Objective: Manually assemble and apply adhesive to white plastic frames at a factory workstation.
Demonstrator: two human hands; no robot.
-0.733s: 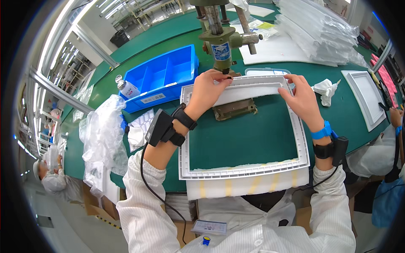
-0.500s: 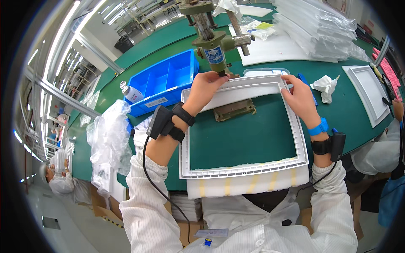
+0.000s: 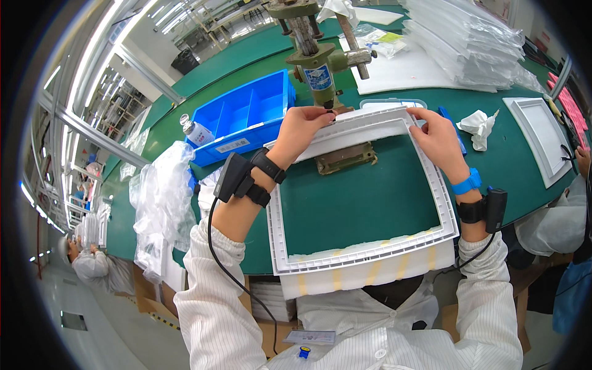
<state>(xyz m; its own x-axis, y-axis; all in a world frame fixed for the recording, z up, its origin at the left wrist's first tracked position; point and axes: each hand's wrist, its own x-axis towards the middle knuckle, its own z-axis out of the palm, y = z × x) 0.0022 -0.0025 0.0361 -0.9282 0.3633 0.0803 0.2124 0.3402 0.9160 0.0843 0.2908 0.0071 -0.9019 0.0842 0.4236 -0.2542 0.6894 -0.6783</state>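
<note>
A large white rectangular plastic frame lies flat on the green bench, its far edge under the head of a green hand press. My left hand grips the frame's far left edge just below the press tip. My right hand holds the far right corner of the frame. A metal base plate of the press shows inside the frame. White foam with yellow tape strips sticks out under the frame's near edge. Both wrists carry black strapped devices with cables.
A blue compartment bin and a small bottle stand to the left. Clear plastic bags are heaped at the left bench edge. Bagged white parts are stacked at the back right, a crumpled tissue and another frame to the right.
The view has shifted and the frame has moved slightly farther under the press. Both hands keep their hold on the far edge.
</note>
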